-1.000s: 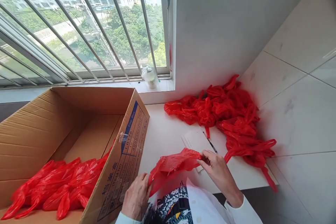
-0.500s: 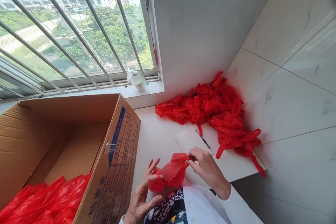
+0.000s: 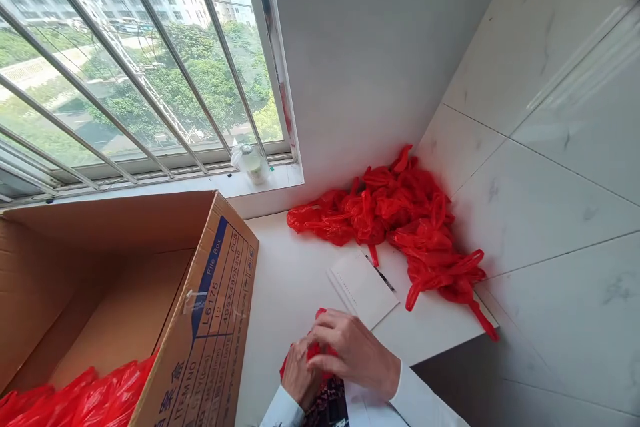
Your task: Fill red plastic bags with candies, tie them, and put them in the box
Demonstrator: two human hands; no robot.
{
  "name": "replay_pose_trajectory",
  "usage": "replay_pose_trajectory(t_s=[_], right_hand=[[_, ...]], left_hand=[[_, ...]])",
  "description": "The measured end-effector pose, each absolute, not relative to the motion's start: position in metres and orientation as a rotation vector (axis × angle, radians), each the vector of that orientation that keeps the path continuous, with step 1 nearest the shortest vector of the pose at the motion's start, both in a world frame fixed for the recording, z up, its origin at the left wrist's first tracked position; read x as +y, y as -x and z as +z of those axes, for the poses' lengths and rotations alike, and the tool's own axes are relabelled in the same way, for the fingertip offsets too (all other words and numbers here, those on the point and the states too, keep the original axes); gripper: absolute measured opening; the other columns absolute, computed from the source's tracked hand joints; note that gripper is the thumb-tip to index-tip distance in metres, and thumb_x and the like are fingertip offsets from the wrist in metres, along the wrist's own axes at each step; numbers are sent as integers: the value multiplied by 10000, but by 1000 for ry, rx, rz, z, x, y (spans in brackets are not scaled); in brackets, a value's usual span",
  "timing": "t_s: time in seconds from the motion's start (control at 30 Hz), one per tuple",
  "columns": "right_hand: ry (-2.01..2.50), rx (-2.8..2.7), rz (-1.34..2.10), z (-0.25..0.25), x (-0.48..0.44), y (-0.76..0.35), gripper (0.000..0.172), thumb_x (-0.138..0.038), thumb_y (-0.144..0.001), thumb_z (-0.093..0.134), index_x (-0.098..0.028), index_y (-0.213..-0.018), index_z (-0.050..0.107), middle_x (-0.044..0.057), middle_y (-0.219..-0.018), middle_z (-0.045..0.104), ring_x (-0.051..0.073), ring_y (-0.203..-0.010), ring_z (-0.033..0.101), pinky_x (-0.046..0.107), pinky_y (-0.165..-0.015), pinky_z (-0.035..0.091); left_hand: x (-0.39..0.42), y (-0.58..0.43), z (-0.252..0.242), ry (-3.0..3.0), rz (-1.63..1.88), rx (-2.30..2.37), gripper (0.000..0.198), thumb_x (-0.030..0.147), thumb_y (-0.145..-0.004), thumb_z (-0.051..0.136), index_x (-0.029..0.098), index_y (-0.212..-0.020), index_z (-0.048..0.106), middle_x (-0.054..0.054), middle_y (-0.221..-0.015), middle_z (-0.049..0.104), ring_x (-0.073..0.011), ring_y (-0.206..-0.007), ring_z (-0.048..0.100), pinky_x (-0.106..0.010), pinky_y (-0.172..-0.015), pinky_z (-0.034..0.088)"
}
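Observation:
Close to my body, at the table's near edge, both hands are together around a red plastic bag. My left hand is closed on the bag from the left, its fingers partly covered. Over it from the right comes my right hand, its fingers curled round the crumpled bag. Only small patches of red show between and beside the hands, so most of the bag is hidden. Just beyond my right hand lies a white notebook, with a dark pen along its right side.
A large cardboard box stands at the left with red plastic bags inside. A heap of red plastic bags lies against the wall on the white table. A wrapped jar sits on the windowsill by the barred window.
My hands have come together, and the bag that was stretched out between them is now bunched up under the fingers. The notebook shows more fully. The view has shifted slightly.

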State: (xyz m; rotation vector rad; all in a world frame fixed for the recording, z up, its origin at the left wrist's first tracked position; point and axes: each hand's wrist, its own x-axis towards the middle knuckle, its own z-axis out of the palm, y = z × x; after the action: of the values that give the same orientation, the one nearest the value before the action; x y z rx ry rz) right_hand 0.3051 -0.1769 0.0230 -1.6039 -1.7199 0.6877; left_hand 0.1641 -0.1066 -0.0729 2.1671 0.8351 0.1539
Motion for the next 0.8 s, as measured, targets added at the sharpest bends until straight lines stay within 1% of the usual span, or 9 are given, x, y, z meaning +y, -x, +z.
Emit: replay_pose_trajectory(t_s=[0.1,0.13,0.2,0.3,0.43,0.53,0.6,0.67,0.8], right_hand=[[1719,-1424,686,7,-169,-314,230,-229,-905,429,-224,-1029,623,32,-1027,641,152,-993,544,279,-869,413],[1716,-1371,754,-1,-168,-316,241,-197,-888,438,-219,-1036,627,35,-1029,647,155,-985,555,285,-865,419],[1630,-1276,988,-17,-164,-318,227,-164,-837,477,-198,-983,648,29,-932,672,148,-868,598,267,-787,451],[1513,-1025,1192,-33,-161,-314,150,-163,-784,514,-166,-842,651,3,-757,663,123,-698,595,220,-649,452],[1486,-913,1042,-27,-163,-309,104,-190,-777,531,-164,-777,632,-1,-765,649,114,-713,577,213,-676,433],[1383,-1126,1140,-21,-173,-311,76,-154,-743,559,-174,-728,631,-28,-713,622,97,-678,544,197,-664,406],[1342,-1265,1293,-22,-179,-316,68,-125,-702,582,-176,-692,626,-46,-656,597,85,-619,514,189,-623,388],[1388,-1310,1323,-27,-182,-320,81,-111,-683,583,-180,-686,626,-46,-653,597,86,-606,506,190,-603,380],[1429,-1100,1072,-36,-164,-324,140,-140,-753,507,-185,-801,630,-1,-835,638,120,-769,561,213,-683,414]], left_hand=[[-106,-165,-59,-2107,95,855,360,387,-913,223,227,-876,544,-8,-630,593,-159,-570,555,-267,-596,424],[-105,-165,-54,-2067,93,853,362,396,-922,198,228,-906,518,10,-608,565,-146,-544,534,-254,-580,407],[-105,-165,-48,-2001,96,845,349,426,-926,191,232,-905,481,29,-598,523,-133,-526,506,-240,-558,382],[-105,-164,-46,-1906,119,858,336,467,-917,214,233,-869,451,36,-599,491,-128,-516,487,-238,-534,361],[-100,-162,-49,-1572,247,906,319,520,-897,279,227,-897,403,67,-521,451,-114,-442,406,-232,-481,312],[-92,-160,-48,-1262,349,872,323,525,-829,454,224,-889,353,62,-572,510,-89,-449,391,-211,-475,292],[-87,-159,-45,-1208,344,794,360,478,-754,582,218,-827,344,38,-647,548,-92,-519,444,-206,-507,320],[-84,-158,-42,-1352,314,716,331,412,-722,618,206,-763,362,24,-680,549,-105,-591,476,-211,-547,350],[-81,-165,-36,-2040,215,683,74,160,-724,480,192,-702,418,38,-630,523,-95,-552,447,-208,-536,303]])
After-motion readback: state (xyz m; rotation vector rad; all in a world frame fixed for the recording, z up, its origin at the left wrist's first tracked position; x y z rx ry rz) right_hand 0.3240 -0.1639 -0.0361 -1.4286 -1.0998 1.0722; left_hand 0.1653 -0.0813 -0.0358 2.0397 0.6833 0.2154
